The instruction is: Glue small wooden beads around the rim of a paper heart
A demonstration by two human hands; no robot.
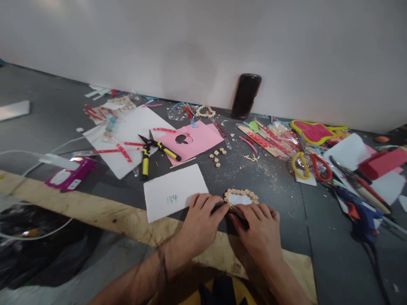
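Observation:
At the table's front edge, my left hand point(205, 216) and my right hand point(259, 220) both grip the near side of a small oval frame point(241, 191). Its rim is set with small tan flower-like pieces cut from sticks, around a white middle. My fingers and thumbs are closed on it and cover its near edge. Just beyond lie several loose flower-like pieces point(217, 156). To the left, close to my left hand, is a white card point(174, 192) marked 154. Yellow-and-black cutters point(148, 154) rest open on white and pink paper.
A phone point(246, 96) leans against the wall. Pink paper point(193, 140), red-striped sticks point(270, 137), scissors point(310, 165) and a blue glue gun point(361, 212) lie about. A purple box point(71, 174) with white cables sits left. Shavings are scattered over the dark tabletop point(286, 212).

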